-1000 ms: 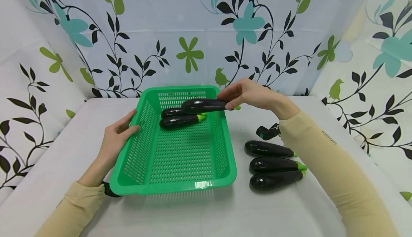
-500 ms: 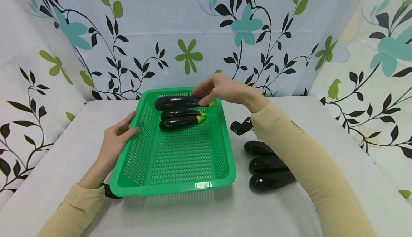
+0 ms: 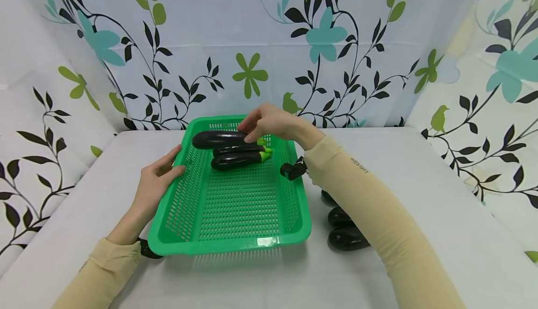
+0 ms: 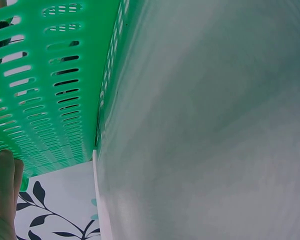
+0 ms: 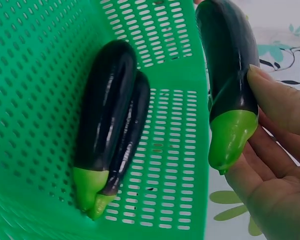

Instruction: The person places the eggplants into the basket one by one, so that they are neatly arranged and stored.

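Observation:
My right hand (image 3: pixel 275 123) pinches a glossy dark eggplant (image 3: pixel 216 139) near its green stem end, thumb on one side and fingers on the other. The held eggplant lies over the far part of a green perforated plastic basket (image 3: pixel 229 247), level with its far wall in the right wrist view. Inside the basket, two more eggplants (image 5: pixel 107 105) lie side by side, stems to the right in the head view. My left hand (image 3: pixel 156 183) holds the basket's left rim, the thumb over the edge. Fingers (image 4: pixel 4 182) of it lie along the outer wall in the left wrist view.
Several eggplants (image 3: pixel 346 238) lie on the white table (image 3: pixel 252 283) right of the basket, partly hidden by my right sleeve (image 3: pixel 361 197). A black wrist device (image 3: pixel 293 170) overlaps the basket's right wall. Behind the table hangs a leaf-patterned curtain (image 3: pixel 189 29).
My right hand has carried the eggplant left and slightly down, from above the basket's right rim to the far left part. The left hand keeps its place on the rim.

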Tool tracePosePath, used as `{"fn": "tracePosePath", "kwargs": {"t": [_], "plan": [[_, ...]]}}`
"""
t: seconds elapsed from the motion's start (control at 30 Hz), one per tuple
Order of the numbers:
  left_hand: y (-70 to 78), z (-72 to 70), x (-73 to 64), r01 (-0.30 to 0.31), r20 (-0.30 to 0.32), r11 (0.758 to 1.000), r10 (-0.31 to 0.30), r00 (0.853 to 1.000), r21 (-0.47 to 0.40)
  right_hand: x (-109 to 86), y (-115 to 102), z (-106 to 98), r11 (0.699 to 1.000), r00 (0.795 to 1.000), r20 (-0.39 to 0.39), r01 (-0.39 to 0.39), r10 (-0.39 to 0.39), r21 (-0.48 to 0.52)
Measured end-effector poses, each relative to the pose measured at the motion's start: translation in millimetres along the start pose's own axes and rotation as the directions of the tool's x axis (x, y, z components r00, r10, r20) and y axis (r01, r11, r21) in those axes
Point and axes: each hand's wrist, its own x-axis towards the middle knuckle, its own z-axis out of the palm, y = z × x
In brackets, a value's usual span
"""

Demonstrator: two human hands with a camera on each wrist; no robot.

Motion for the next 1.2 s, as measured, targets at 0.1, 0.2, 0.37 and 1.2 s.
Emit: {"fn": "tracePosePath", "kwargs": {"t": [0.1, 0.2, 0.37, 1.2], "plan": [[0.3, 0.6, 0.4, 0.002, 0.006, 1.000, -0.002, 1.000, 0.001, 1.8, 3.3, 2.1, 1.000, 1.000, -0.002, -0.020, 0.020, -0.022], [0.4, 0.7, 0.3, 0.003, 0.008, 1.000, -0.003, 1.000, -0.002, 3.8, 3.9, 5.8, 0.998, 0.999, 0.010, -0.040, 0.041, -0.042], [-0.5, -0.6, -0.2, 0.007, -0.002, 1.000, -0.007, 1.000, -0.011, 9.3, 1.1, 15.8, 0.998, 0.997, 0.036, -0.062, 0.063, -0.012], [3.4, 0.0, -0.7, 0.020, 0.011, 1.000, -0.020, 1.000, -0.010, 23.5, 42.1, 42.0, 0.983, 0.979, 0.110, -0.164, 0.172, -0.077]]}}
